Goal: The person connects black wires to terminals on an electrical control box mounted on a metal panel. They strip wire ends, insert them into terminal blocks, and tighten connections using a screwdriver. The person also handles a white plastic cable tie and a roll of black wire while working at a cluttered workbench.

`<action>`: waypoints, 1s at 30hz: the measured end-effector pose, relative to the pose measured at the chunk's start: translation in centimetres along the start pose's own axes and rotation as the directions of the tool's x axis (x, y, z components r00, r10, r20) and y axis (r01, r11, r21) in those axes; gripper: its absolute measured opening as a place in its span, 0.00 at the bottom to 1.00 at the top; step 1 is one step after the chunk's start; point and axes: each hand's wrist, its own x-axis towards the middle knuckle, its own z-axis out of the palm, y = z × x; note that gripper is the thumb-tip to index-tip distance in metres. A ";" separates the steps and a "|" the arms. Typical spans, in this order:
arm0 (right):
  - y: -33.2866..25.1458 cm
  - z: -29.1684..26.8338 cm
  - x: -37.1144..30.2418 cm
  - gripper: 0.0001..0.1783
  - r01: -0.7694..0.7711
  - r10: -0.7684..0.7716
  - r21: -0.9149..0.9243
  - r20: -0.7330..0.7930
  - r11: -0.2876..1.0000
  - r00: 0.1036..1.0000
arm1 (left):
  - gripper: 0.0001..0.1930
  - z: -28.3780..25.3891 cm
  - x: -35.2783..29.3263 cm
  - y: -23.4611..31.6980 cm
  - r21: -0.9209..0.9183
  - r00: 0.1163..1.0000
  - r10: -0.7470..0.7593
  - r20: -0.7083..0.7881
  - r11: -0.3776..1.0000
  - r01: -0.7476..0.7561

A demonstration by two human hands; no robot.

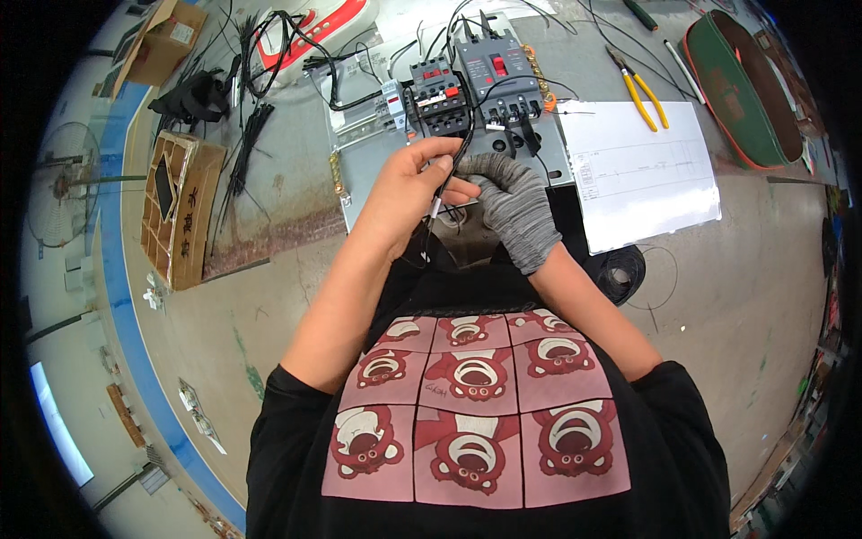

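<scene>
My bare left hand is closed around a bundle of black wires, in front of a grey metal mounting plate. Beside it, my right hand, in a grey knitted glove, has its fingers curled against the same bundle; what they grip is hidden. Loose wire ends hang below my left fingers. On the plate sit a dark contactor and, to its right, a larger circuit breaker with a red switch. A small light-coloured module is on the rail left of the contactor.
Yellow-handled pliers lie partly on a white paper sheet. A green pouch stands at far right. Left are loose black cable ties and a wooden compartment box. A black wire coil is below the table edge.
</scene>
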 end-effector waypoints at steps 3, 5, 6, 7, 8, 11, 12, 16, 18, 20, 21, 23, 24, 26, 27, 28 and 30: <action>-1.2 -0.6 -0.1 0.06 -0.143 0.136 0.106 0.070 0.984 0.988 | 0.14 -1.3 1.1 -0.7 0.248 0.987 0.158 0.038 0.955 -0.163; -0.6 -0.9 0.9 0.06 -0.106 0.098 0.104 0.074 0.989 0.992 | 0.12 -1.3 1.3 -0.4 0.451 0.959 0.273 0.074 0.849 -0.276; -0.3 -0.6 0.9 0.09 -0.119 0.109 0.223 0.058 0.967 0.992 | 0.10 -1.1 1.2 0.0 0.534 0.942 0.326 0.077 0.784 -0.315; -0.7 -0.2 1.0 0.09 -0.158 0.154 0.223 0.036 0.962 0.987 | 0.09 -1.0 1.1 0.5 0.611 0.922 0.379 0.085 0.711 -0.348; -1.4 0.1 1.1 0.10 -0.197 0.199 0.224 0.014 0.955 0.980 | 0.09 -0.9 1.0 0.8 0.707 0.905 0.409 0.122 0.604 -0.368; -0.9 0.5 2.2 0.09 -0.154 0.169 0.246 -0.038 0.957 0.985 | 0.08 -0.6 0.8 1.6 0.895 0.836 0.494 0.238 0.223 -0.386; -1.0 0.1 2.4 0.07 -0.195 0.198 0.220 0.005 0.956 0.980 | 0.07 -0.4 0.5 1.8 0.922 0.800 0.532 0.277 0.088 -0.378; -1.9 0.2 2.4 0.05 -0.264 0.261 0.194 0.042 0.945 0.964 | 0.08 0.8 -1.1 2.0 0.969 0.800 0.550 0.239 -0.087 -0.229; -2.1 0.3 2.3 0.10 -0.274 0.271 0.253 0.046 0.928 0.961 | 0.09 1.9 -2.6 3.0 0.988 0.877 0.465 0.121 0.026 -0.150; -1.8 -0.3 2.7 0.09 -0.292 0.284 0.153 0.075 0.944 0.956 | 0.11 2.5 -4.1 2.5 0.975 0.926 0.366 0.094 0.154 -0.160; -1.7 -0.7 2.9 0.08 -0.299 0.291 0.102 0.086 0.949 0.953 | 0.11 2.6 -4.6 2.4 0.943 0.933 0.336 0.132 0.247 -0.222; -2.0 -0.8 2.7 0.06 -0.329 0.282 0.238 0.211 0.914 0.936 | 0.10 2.2 -5.6 2.1 0.846 0.937 0.283 0.203 0.431 -0.314; -2.5 -1.0 2.3 0.06 -0.330 0.272 0.278 0.229 0.902 0.935 | 0.09 1.4 -4.7 1.0 0.824 0.833 0.528 0.164 0.391 -0.410; -3.5 -1.6 2.0 0.07 -0.365 0.284 0.227 0.324 0.903 0.903 | 0.05 0.1 -2.8 0.2 0.684 0.834 0.552 -0.009 0.611 -0.398; -3.0 -1.5 2.2 0.07 -0.323 0.249 0.233 0.297 0.917 0.922 | 0.04 -0.2 -2.0 -0.6 0.523 0.848 0.522 -0.092 0.750 -0.405; -1.8 -1.5 2.4 0.07 -0.279 0.214 0.235 0.269 0.931 0.939 | 0.05 -0.8 -1.1 -1.6 0.380 0.915 0.401 -0.054 0.855 -0.352; -1.3 -1.4 2.7 0.08 -0.237 0.187 0.225 0.221 0.945 0.957 | 0.06 -2.3 0.2 -3.0 0.087 0.982 0.168 0.092 0.981 -0.176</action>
